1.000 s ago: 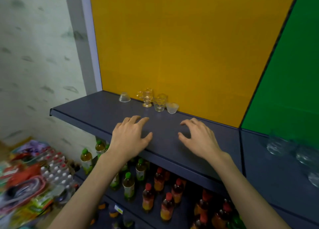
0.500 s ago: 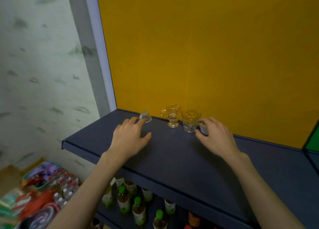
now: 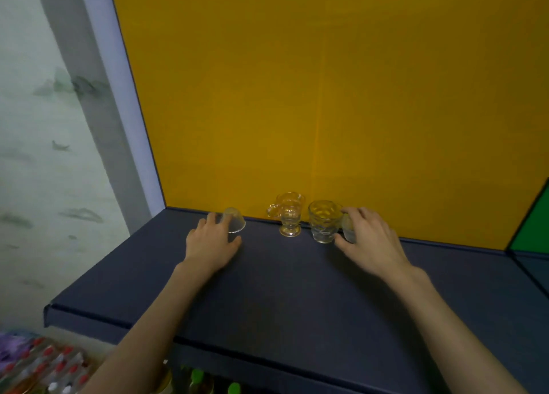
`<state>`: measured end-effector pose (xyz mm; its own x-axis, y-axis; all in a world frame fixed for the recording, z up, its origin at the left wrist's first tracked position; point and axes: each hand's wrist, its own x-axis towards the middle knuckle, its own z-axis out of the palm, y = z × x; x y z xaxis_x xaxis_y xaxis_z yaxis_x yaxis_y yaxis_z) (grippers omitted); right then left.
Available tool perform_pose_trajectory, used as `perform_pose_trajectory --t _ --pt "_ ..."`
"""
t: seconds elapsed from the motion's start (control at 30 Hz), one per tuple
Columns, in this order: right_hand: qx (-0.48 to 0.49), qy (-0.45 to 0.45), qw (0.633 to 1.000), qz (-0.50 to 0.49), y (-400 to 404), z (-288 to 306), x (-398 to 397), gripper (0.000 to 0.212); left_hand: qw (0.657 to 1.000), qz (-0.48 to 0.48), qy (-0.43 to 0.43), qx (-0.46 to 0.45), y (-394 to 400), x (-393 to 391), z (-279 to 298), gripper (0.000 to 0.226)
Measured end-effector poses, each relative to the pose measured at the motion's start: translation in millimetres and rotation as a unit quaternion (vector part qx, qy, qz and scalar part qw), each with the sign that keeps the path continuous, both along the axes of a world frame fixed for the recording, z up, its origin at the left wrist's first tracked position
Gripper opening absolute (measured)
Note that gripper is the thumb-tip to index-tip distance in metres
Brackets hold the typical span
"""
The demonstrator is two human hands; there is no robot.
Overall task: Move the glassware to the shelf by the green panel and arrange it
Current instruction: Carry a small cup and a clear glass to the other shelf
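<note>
Several small glasses stand at the back of the dark blue shelf, against the yellow panel. My left hand holds a small upturned clear cup between forefinger and thumb. A footed glass with a handle and a dimpled tumbler stand in the middle, untouched. My right hand curls round a small frosted cup just right of the tumbler; the hand hides most of it. The green panel shows at the far right edge.
The shelf section under the green panel begins at the right, past a seam. Green-capped bottles stand on a lower shelf. Packs of red-capped bottles and bags lie at the lower left. A grey wall post rises at the left.
Both hands moved forward from the shelf's front to the back row. The left hand reached the upturned cup and the right closed round the frosted cup. The view swung left.
</note>
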<state>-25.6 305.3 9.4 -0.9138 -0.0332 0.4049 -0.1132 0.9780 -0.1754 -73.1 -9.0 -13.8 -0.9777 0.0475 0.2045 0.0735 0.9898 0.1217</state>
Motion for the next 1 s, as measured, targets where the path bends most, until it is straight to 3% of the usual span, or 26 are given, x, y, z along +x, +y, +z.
perform_pose_trajectory --t 0.27,0.53,0.77,0.9,1.0 --pt "0.005 -0.02 0.998 -0.063 -15 -2 -24 0.069 0.999 0.014 -0.033 0.021 -11 -69 -16 0.088" --pt "0.019 -0.037 0.994 -0.1 -21 -5 -42 0.081 0.998 -0.025 -0.033 0.054 -11 -96 -22 0.065" --pt "0.005 -0.054 0.993 -0.106 -28 -4 -54 0.083 0.997 -0.037 -0.011 0.062 -18 -84 -15 0.063" --pt "0.013 -0.057 0.992 -0.112 -32 -5 -59 0.086 0.973 -0.045 0.01 0.225 -21 -71 -15 0.058" --pt "0.014 -0.053 0.992 -0.117 -35 -6 -64 0.084 0.903 -0.054 -0.016 0.426 -16 -63 -11 0.06"
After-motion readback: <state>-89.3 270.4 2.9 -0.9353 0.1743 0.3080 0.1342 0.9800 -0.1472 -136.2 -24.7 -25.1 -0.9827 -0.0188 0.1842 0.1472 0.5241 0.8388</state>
